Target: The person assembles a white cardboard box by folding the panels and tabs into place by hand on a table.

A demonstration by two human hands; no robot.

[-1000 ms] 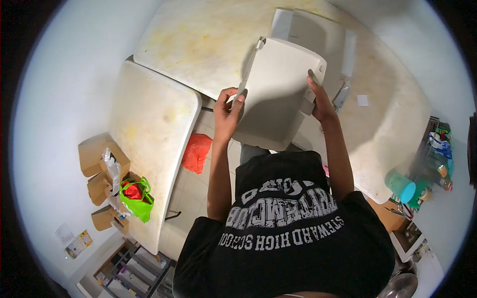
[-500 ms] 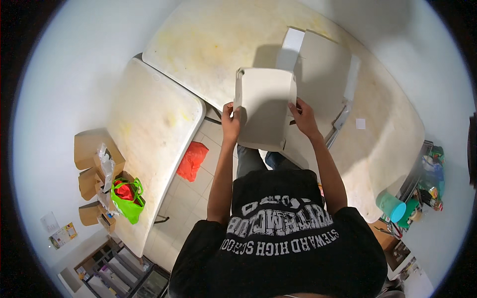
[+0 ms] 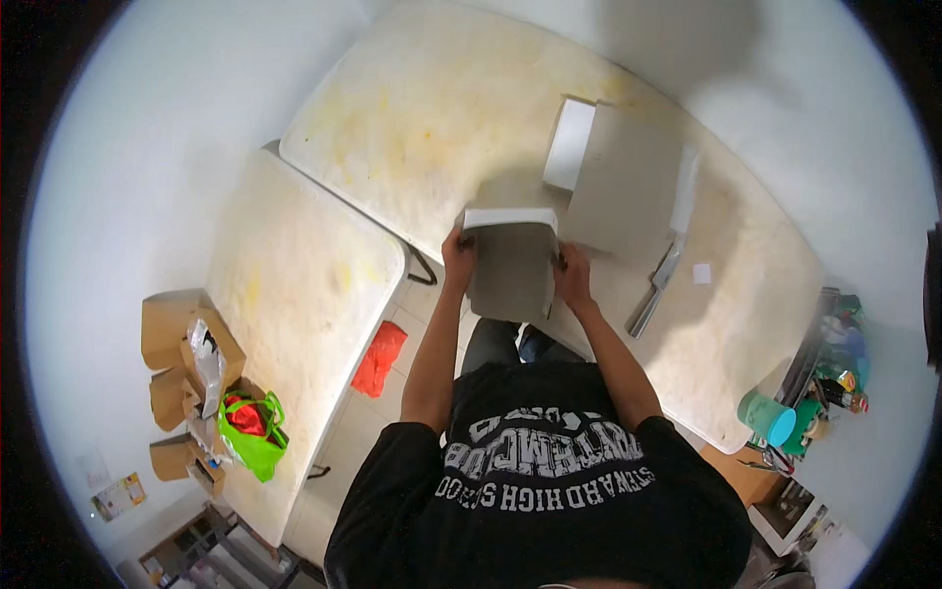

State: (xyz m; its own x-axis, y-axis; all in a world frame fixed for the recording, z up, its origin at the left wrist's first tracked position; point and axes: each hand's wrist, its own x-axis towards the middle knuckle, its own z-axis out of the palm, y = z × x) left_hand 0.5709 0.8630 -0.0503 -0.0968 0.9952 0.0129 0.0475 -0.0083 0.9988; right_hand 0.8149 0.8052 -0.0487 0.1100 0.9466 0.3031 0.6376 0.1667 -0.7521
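Note:
Between my hands is a shallow grey cardboard box (image 3: 510, 275), with raised sides and a white strip along its far edge. My left hand (image 3: 457, 258) grips its left side, fingers curled round the wall. Closed on the opposite side is my right hand (image 3: 573, 275); some of its fingertips are hidden by the box wall. Just beyond, on the table, lies a flat grey cardboard sheet (image 3: 625, 182) with white flaps, one being a white panel (image 3: 570, 144). Along its right edge rests a long, narrow silver-grey tool (image 3: 654, 293), its exact kind unclear.
A small white paper square (image 3: 702, 274) lies on the large table (image 3: 392, 128). At the right corner stands a teal cup (image 3: 767, 419). The left table (image 3: 304, 245) bears opened cardboard boxes (image 3: 182, 334) and a green bag (image 3: 253, 440). A red plastic bag (image 3: 379, 359) is on the floor.
Both hands have brought the box a little nearer to me and tilted it, so its far white edge now shows. The sheet and tool stay on the table.

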